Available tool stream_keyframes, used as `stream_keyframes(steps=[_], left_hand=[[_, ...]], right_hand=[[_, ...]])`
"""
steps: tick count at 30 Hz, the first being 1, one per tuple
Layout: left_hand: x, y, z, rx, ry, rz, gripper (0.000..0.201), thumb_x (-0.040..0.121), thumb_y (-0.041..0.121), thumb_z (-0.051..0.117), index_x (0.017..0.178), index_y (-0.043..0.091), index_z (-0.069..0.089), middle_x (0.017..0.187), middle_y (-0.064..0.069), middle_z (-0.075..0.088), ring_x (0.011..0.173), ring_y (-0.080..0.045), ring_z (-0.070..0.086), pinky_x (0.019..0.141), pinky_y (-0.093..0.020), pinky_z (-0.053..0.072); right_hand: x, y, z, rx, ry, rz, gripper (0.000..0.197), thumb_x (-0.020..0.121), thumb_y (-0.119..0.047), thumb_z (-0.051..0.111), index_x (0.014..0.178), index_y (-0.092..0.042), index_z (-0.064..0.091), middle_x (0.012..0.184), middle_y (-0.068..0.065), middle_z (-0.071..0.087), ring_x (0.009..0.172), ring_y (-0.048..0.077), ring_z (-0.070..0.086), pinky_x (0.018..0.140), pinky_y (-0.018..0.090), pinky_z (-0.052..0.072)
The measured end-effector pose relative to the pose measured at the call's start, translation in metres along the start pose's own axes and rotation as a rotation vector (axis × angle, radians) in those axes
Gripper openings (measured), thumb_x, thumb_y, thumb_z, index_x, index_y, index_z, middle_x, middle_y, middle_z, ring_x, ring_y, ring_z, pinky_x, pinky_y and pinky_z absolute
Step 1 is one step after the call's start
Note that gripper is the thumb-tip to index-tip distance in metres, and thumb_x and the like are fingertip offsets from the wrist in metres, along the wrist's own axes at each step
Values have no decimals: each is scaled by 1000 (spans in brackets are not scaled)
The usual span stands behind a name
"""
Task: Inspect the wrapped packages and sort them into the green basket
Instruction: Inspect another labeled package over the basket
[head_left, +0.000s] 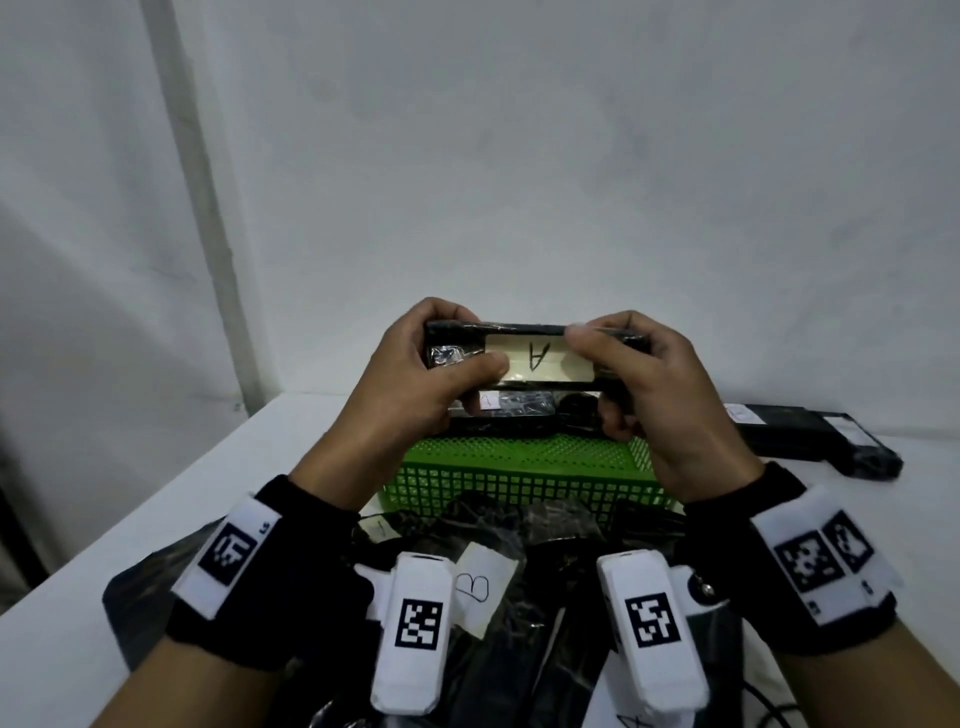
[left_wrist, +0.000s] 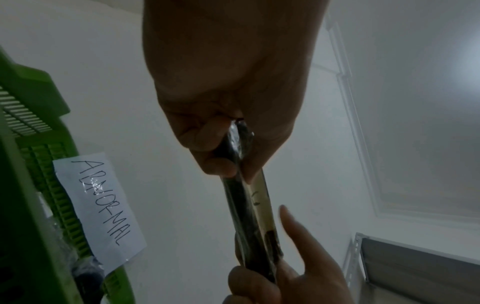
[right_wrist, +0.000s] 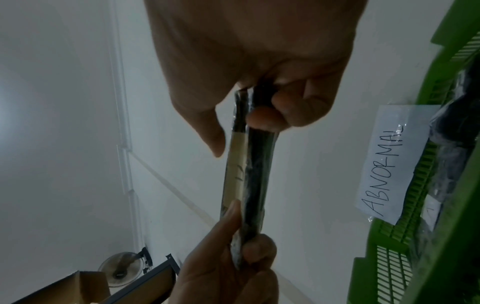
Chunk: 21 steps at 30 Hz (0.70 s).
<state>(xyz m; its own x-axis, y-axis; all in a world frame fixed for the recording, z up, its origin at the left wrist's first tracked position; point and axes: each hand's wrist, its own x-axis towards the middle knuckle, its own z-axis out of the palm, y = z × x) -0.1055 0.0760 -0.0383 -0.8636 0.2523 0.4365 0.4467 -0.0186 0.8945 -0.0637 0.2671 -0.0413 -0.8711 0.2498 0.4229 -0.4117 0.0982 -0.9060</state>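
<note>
A flat black wrapped package (head_left: 535, 358) with a pale label marked "A" is held up above the green basket (head_left: 519, 467). My left hand (head_left: 441, 364) grips its left end and my right hand (head_left: 639, 364) grips its right end, thumbs on the label side. The left wrist view shows the package (left_wrist: 249, 203) edge-on between the fingers (left_wrist: 207, 139) of both hands; so does the right wrist view, with the package (right_wrist: 249, 174) running from one hand to the other. More black packages (head_left: 524, 410) lie in the basket. The basket wall carries a paper sign "ABNORMAL" (left_wrist: 98, 207).
A heap of black wrapped packages (head_left: 519, 545), one labelled "B" (head_left: 475, 587), lies on the white table (head_left: 156, 519) in front of the basket. Other black packages (head_left: 810, 431) lie at the right behind the basket. A white wall stands behind the table.
</note>
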Motion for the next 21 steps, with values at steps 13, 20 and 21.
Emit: stream_keyframes(steps=[13, 20, 21], left_hand=[[3, -13, 15, -17, 99, 70, 16, 92, 4, 66, 83, 14, 56, 63, 1, 62, 53, -13, 56, 47, -18, 40], [2, -9, 13, -146, 34, -20, 14, 99, 28, 57, 103, 15, 57, 105, -8, 64, 87, -14, 68, 65, -26, 55], [3, -9, 12, -175, 24, -41, 15, 99, 26, 58, 108, 15, 56, 107, -9, 63, 87, -14, 69, 68, -27, 56]], right_hand=[[5, 9, -4, -29, 19, -119, 17, 82, -15, 81, 78, -16, 65, 70, -3, 69, 56, 10, 65, 52, 22, 53], [8, 7, -12, -81, -9, -238, 21, 77, -21, 84, 72, -28, 65, 106, -3, 72, 93, 12, 70, 82, 35, 55], [8, 7, -13, -99, -11, -228, 20, 76, -24, 83, 69, -29, 65, 112, -6, 70, 103, 10, 68, 88, 35, 53]])
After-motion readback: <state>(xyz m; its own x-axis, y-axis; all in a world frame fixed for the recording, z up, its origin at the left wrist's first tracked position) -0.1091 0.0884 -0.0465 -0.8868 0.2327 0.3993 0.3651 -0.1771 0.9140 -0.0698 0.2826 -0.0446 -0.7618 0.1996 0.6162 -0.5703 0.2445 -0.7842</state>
